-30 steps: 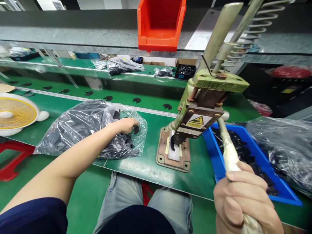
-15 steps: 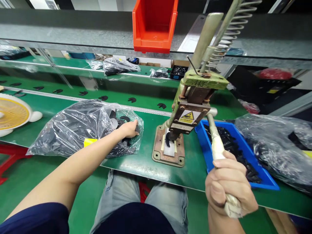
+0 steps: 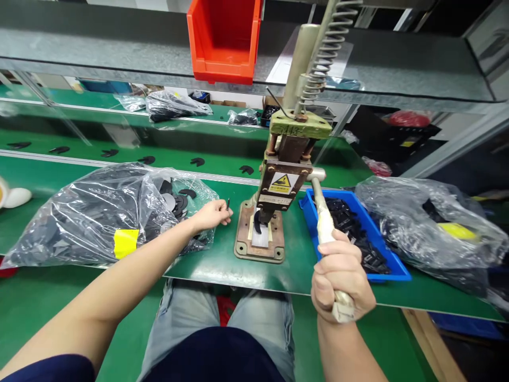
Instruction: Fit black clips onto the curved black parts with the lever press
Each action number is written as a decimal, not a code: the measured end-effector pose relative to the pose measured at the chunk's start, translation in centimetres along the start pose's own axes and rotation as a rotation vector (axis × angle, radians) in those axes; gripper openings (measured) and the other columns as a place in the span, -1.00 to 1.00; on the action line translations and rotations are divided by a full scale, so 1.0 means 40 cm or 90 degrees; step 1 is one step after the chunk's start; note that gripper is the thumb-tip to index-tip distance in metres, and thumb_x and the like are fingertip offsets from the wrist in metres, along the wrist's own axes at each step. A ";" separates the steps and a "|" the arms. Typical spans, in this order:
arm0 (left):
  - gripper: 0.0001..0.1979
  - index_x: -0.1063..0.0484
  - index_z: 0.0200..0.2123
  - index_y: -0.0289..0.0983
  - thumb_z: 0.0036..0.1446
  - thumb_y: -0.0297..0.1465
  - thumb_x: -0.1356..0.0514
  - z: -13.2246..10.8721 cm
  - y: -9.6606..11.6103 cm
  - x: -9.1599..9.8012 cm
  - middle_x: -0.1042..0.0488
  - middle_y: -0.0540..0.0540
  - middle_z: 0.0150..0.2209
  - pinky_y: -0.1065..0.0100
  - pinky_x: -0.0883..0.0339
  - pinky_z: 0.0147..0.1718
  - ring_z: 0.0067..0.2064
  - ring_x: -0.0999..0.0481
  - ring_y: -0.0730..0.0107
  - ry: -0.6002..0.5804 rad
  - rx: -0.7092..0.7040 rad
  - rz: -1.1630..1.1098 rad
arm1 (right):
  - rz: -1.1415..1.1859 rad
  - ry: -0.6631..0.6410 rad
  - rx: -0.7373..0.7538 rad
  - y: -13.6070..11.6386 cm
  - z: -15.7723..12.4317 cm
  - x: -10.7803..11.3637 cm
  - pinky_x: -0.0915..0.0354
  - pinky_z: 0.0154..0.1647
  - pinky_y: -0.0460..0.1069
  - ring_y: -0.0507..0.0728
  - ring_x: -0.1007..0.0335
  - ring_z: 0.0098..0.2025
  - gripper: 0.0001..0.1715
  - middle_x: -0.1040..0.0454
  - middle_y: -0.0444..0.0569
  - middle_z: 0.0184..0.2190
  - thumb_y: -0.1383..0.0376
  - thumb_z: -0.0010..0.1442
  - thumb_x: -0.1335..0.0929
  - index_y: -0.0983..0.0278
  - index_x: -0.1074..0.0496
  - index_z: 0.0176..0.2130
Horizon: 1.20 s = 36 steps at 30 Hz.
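A green hand press point(image 3: 283, 168) stands on a rusty base plate point(image 3: 243, 250) in the middle of the green bench. A black curved part point(image 3: 257, 223) lies on the white pad under its ram. My right hand point(image 3: 341, 277) is closed round the press's taped lever point(image 3: 324, 224), pulled down toward me. My left hand point(image 3: 211, 215) sits at the mouth of a clear plastic bag point(image 3: 91, 217) full of black parts, fingers pinched on one small black part point(image 3: 228, 203), just left of the base plate.
A blue tray point(image 3: 392, 270) of black parts lies right of the press, with another filled plastic bag point(image 3: 429, 228) beyond it. Black parts point(image 3: 198, 162) ride on the green conveyor behind. An orange bin point(image 3: 222, 40) sits on the shelf overhead.
My left hand has come out of the bag with a small black part and moved right, toward the press. My right hand keeps hold of the lever. The view has shifted right.
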<state>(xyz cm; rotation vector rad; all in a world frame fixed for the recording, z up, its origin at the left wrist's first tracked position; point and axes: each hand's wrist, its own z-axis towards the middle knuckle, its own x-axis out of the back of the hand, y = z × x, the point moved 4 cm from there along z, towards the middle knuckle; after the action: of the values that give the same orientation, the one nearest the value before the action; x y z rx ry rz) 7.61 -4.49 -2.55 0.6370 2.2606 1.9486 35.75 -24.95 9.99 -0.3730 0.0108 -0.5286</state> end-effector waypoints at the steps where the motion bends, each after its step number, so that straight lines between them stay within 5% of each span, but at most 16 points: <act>1: -0.50 -0.16 -0.46 -0.20 0.03 -0.21 -0.48 -0.007 0.008 -0.020 -0.50 0.01 -0.47 0.41 -0.39 -0.41 -0.43 -0.57 0.41 -0.009 0.008 -0.065 | -0.002 0.002 0.000 0.000 0.000 0.000 -0.44 0.17 0.43 0.16 -0.52 -0.24 -0.84 -0.48 -0.22 -0.50 0.41 0.06 -0.41 0.18 -0.38 -0.47; 7: -0.49 -0.20 -0.43 -0.25 0.03 -0.26 -0.54 -0.046 0.059 -0.159 -0.53 -0.01 -0.36 0.25 -0.59 -0.10 -0.25 -0.66 0.38 -0.018 0.071 -0.435 | -0.003 0.002 0.000 0.003 -0.002 0.003 -0.45 0.14 0.45 0.17 -0.51 -0.26 -0.83 -0.48 -0.22 -0.52 0.38 0.07 -0.42 0.15 -0.38 -0.47; 12: -0.54 -0.20 -0.43 -0.25 0.14 -0.34 -0.49 -0.055 0.062 -0.229 -0.52 -0.02 -0.40 0.21 -0.63 -0.13 -0.31 -0.63 0.42 0.016 0.095 -0.476 | -0.009 -0.001 -0.005 0.007 -0.005 0.006 -0.45 0.15 0.45 0.17 -0.52 -0.27 -0.84 -0.48 -0.22 -0.52 0.37 0.06 -0.42 0.15 -0.39 -0.47; 21: -0.64 -0.47 -0.31 -0.34 0.04 -0.26 -0.53 -0.032 0.010 -0.148 -0.54 0.00 -0.44 0.45 -0.51 -0.44 -0.48 -0.53 0.52 0.020 0.083 -0.282 | -0.012 0.005 0.005 0.006 -0.004 0.004 -0.46 0.13 0.44 0.17 -0.50 -0.28 -0.85 -0.48 -0.22 -0.52 0.37 0.05 -0.42 0.15 -0.39 -0.47; 36: -0.67 -0.46 -0.45 -0.32 -0.02 -0.35 -0.56 0.035 0.038 -0.149 -0.49 0.00 -0.50 0.45 -0.56 -0.49 -0.48 -0.55 0.47 -0.080 0.034 -0.112 | -0.011 0.003 0.007 0.004 0.000 0.002 -0.43 0.15 0.44 0.17 -0.50 -0.26 -0.84 -0.47 -0.20 -0.51 0.42 0.03 -0.41 0.18 -0.38 -0.48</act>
<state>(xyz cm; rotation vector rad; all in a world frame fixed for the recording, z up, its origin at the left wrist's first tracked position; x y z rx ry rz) 13.88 -5.23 -2.51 0.5305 2.2165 1.7247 35.89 -24.85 9.95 -0.3620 0.0092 -0.5468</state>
